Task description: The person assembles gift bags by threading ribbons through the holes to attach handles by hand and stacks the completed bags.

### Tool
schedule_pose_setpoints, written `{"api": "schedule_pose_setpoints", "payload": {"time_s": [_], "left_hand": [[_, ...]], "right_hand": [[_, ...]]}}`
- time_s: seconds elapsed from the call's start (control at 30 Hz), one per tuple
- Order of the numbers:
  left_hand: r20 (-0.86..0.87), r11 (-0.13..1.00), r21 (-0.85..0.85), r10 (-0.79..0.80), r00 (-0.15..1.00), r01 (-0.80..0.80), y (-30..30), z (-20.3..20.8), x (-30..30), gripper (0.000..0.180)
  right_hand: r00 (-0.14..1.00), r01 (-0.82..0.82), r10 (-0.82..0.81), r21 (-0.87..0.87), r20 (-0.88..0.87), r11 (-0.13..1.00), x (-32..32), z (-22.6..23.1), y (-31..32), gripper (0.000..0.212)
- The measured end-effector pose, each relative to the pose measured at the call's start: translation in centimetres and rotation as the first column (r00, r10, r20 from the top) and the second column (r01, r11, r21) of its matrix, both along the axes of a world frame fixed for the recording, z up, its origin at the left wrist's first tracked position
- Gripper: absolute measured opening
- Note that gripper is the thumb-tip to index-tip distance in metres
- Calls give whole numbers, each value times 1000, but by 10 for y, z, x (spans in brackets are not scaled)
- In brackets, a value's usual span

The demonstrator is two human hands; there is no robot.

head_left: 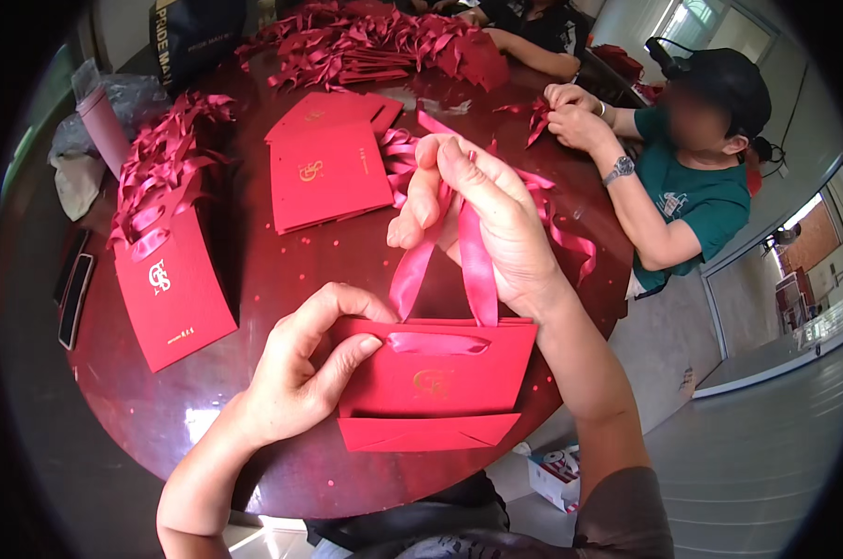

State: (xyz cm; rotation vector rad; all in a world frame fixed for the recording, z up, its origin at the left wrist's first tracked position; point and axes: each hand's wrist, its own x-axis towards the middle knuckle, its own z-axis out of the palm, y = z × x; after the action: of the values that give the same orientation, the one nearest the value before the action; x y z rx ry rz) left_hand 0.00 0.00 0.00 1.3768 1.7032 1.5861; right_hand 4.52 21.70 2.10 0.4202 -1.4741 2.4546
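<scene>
A red paper gift bag point(449, 382) with a gold emblem lies flat at the table's near side, its bottom flap folded. My left hand point(314, 359) pinches the bag's top left corner between thumb and fingers. Above the bag, my right hand point(482, 210) is closed on the pink ribbon point(477, 270), whose two strands run down to the bag's top edge. A short stretch of ribbon also crosses the bag's front just below that edge. Part of the ribbon within the right hand's fingers is hidden. Loose ribbon ends point(571, 247) trail beyond my right wrist.
Flat red bags point(333, 177) are stacked beyond my hands. To the left stand ribboned bags point(175, 289), a pink tumbler point(103, 126) and phones point(75, 298). A large ribboned pile point(375, 47) covers the far side. A co-worker point(692, 158) at right handles red ribbon; another sits beyond.
</scene>
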Motion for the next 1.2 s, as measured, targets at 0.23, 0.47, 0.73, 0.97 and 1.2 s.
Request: {"api": "schedule_pose_setpoints", "payload": {"time_s": [0.23, 0.47, 0.73, 0.97, 1.2], "left_hand": [[4, 999, 3, -47, 999, 47, -1, 1, 0, 18], [169, 996, -14, -84, 982, 87, -1, -2, 6, 15], [369, 1000, 9, 1, 930, -4, 0, -7, -15, 16], [599, 982, 101, 70, 798, -162, -5, -18, -47, 12], [692, 727, 686, -642, 331, -23, 4, -59, -82, 18]], "right_hand": [[981, 181, -185, 63, 51, 981, 1, -3, -10, 25], [990, 142, -142, 28, 19, 990, -4, -9, -9, 24], [985, 169, -142, 366, -100, 915, -20, -25, 18, 31], [794, 507, -598, 664, -111, 550, -31, -28, 74, 27], [500, 631, -809, 770, -309, 96, -18, -26, 131, 16]]}}
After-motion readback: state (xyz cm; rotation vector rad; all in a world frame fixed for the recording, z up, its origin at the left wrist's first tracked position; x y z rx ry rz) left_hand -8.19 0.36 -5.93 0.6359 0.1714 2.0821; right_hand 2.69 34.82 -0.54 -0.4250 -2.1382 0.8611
